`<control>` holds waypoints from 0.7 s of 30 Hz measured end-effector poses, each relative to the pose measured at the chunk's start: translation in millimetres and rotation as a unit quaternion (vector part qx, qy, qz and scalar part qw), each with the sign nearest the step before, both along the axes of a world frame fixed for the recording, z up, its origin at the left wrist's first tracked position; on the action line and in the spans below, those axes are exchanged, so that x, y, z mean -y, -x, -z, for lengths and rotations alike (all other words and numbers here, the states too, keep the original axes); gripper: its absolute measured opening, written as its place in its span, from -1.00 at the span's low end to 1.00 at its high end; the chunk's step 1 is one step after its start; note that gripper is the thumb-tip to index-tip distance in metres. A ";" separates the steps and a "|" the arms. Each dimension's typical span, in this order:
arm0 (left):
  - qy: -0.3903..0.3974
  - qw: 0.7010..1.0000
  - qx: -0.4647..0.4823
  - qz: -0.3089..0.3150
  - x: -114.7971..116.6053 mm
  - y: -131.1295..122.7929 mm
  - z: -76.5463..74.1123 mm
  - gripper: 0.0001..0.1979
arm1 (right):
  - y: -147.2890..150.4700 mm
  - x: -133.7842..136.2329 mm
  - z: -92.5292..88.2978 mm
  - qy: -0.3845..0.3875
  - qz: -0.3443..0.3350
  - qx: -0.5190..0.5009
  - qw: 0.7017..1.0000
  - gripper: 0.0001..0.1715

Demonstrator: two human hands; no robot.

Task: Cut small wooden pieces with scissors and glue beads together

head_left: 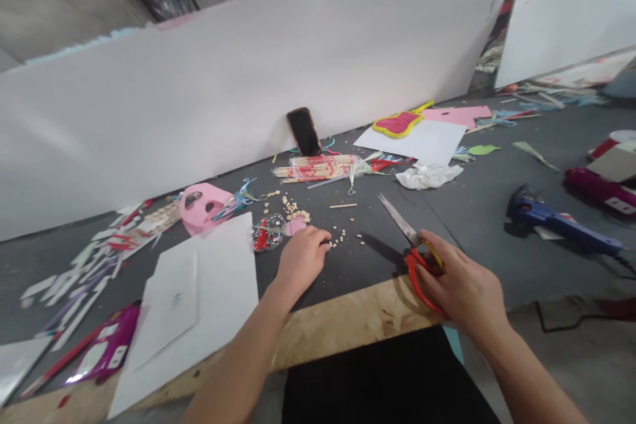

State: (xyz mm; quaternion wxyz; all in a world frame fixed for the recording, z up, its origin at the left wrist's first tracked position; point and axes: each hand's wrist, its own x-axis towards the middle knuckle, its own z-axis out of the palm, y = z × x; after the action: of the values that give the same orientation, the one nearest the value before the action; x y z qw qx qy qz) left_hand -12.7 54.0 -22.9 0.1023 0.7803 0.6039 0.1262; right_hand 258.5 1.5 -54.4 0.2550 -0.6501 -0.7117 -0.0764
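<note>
A blue hot glue gun (556,220), a smartphone (303,131) against white board (199,99)

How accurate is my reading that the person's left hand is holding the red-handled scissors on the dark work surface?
The hand is wrong: it is the right hand, not the left, that holds the red-handled scissors, as the head view shows. The left hand is apart from them.

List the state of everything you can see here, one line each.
Left hand, fingertips at loose crumbs
Scissors, blades closed
Right hand, gripping the scissors' orange handles
Phone, screen dark, leaning on white board
Glue gun, lying down
Tissue, crumpled
Skewers, bundled in plastic
</note>
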 end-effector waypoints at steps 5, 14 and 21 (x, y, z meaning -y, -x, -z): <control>0.006 1.000 -0.001 0.016 0.9 -1.8 6.0 -0.85 | -4.8 -17.4 -18.5 0.108 -0.013 0.045 0.993 -0.46; -0.025 0.998 0.052 0.013 8.2 0.4 13.7 -0.80 | -5.0 -41.9 -51.9 0.157 -0.033 0.122 0.979 -0.63; -0.055 0.967 0.235 -0.077 11.1 4.2 9.9 -0.84 | -81.4 -35.4 -80.7 0.072 0.099 0.134 0.983 -0.53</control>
State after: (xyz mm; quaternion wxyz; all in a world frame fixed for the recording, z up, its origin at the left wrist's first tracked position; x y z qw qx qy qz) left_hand -16.9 42.9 -32.7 0.1879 0.6847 0.6130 0.3467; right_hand 339.8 36.8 26.2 0.1009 -0.7179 -0.6753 -0.1357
